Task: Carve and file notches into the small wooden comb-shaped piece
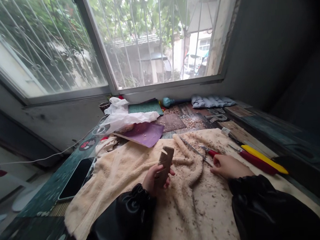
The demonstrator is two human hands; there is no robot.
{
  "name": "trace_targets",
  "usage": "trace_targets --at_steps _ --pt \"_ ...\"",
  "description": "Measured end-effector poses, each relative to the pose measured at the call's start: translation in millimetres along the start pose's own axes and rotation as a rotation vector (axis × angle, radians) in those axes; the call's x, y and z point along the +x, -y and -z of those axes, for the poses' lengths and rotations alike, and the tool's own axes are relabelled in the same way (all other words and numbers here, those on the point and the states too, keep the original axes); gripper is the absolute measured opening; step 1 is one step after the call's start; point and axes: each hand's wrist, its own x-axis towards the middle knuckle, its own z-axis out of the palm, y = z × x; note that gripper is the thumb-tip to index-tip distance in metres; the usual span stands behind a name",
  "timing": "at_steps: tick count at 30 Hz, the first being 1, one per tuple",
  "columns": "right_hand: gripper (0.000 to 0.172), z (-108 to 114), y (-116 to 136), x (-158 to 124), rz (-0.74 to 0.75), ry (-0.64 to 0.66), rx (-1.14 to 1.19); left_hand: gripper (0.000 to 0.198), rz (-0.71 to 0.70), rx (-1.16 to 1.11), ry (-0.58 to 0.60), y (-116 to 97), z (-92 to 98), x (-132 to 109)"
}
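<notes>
My left hand [156, 180] is closed around a small notched piece of wood [165, 160], held upright above the cream fleece cloth [119, 170]. My right hand [229, 166] is closed, with thumb and finger pinched at the near end of a long thin metal file [192, 147] that lies over a fold of the cloth. Just beyond those fingers is a red-handled carving knife [212, 152], partly hidden by the hand. To the right lie another red-handled knife [257, 160] and a yellow-handled tool [264, 159]. Wood shavings are scattered over the cloth.
A phone [75, 179] lies at the table's left. Purple sandpaper [146, 133], a white plastic bag [132, 119], a green mat [145, 107] and a grey padded bundle [212, 101] are farther back. A barred window [154, 36] rises behind the table.
</notes>
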Motion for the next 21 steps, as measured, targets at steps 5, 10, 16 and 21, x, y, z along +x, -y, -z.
trace_targets --at_steps 5,10,16,21 --pt "0.018 -3 2 -1 -0.015 -0.009 -0.024 0.047 0.027 -0.029 0.043 -2 0.5 0" --pt "0.013 -2 5 1 -0.049 -0.053 -0.037 0.049 0.038 -0.042 0.035 -2 2.8 1" --pt "0.02 9 16 -7 -0.005 -0.184 0.171 0.045 0.017 -0.107 -0.001 -6 1.2 -2" --pt "0.027 18 36 -20 0.166 -0.313 0.374 0.044 -0.006 -0.108 -0.036 -8 -1.8 -5"
